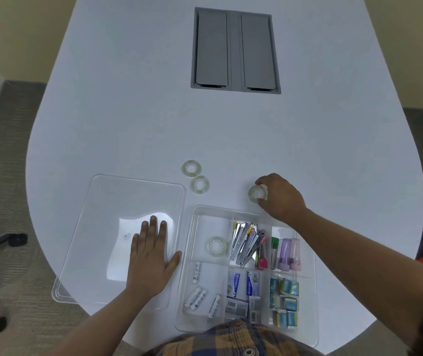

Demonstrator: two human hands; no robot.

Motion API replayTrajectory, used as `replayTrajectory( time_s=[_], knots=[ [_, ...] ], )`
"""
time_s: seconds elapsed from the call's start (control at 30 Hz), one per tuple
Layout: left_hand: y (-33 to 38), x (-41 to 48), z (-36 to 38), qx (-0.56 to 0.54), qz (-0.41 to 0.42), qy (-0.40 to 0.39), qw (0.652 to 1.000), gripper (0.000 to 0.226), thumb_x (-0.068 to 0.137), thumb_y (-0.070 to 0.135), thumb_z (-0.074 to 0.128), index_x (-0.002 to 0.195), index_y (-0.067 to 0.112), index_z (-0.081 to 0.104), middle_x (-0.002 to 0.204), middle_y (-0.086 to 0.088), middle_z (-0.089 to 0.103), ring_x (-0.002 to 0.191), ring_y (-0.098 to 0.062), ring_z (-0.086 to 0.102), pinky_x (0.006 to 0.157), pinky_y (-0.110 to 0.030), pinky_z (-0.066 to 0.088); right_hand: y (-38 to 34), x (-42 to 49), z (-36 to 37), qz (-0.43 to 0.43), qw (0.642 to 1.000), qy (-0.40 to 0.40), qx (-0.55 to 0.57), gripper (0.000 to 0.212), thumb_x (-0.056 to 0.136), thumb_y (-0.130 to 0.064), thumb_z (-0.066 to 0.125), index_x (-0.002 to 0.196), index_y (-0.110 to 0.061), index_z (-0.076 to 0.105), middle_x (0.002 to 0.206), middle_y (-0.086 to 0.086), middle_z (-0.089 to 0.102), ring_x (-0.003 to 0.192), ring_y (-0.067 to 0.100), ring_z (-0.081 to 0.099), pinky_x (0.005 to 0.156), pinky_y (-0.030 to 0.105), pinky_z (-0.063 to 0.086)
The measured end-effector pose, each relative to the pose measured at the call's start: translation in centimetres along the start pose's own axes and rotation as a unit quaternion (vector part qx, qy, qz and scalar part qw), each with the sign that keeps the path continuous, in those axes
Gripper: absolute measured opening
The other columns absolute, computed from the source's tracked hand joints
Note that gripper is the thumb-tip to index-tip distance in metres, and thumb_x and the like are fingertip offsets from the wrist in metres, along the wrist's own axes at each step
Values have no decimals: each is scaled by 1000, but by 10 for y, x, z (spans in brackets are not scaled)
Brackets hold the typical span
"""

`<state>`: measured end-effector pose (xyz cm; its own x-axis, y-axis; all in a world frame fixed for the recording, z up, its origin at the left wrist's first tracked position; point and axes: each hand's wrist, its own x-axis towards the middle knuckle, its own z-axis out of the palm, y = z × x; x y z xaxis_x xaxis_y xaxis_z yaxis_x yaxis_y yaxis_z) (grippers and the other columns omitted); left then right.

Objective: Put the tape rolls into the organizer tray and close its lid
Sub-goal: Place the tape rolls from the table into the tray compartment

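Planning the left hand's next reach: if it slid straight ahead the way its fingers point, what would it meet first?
The left hand lies flat on the lid, fingers pointing away from the person. Going on, it would probably meet the lid's far rim first; the loose tape rolls lie further right.

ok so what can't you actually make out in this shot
Head view only:
- Right hand on a tape roll: the fingers cover the roll's right side, so how firm the grip is stays unclear.
- Organizer tray: its near edge is hidden by the plaid shirt.
- Battery labels: too small to read.
- Lid: its near left corner hangs past the table edge.
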<state>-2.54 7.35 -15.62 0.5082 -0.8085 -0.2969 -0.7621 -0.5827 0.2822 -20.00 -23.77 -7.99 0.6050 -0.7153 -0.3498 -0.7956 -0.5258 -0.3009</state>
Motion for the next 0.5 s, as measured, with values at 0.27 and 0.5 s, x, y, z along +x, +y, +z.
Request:
replayTrajectory(
  time_s=[0.27,0.5],
  knots=[
    [-1,0,0,0,-1,-2,1000,82,88,66,19,153,18,5,161,-8,-2,148,-24,-7,119,-47,6,10,20,9,46,997,-61,-24,64,70,-31,81,128,-29,54,121,2,55,112,26,55,90,41,49],
    [1,0,-3,-9,-2,-7,1000,82,88,68,16,152,18,4,161,-7,-3,148,-24,-6,119,-45,5,0,18,4,21,999,-11,-24,54,73,-39,74,122,-26,55,114,0,58,104,23,59,81,36,49]
  ],
)
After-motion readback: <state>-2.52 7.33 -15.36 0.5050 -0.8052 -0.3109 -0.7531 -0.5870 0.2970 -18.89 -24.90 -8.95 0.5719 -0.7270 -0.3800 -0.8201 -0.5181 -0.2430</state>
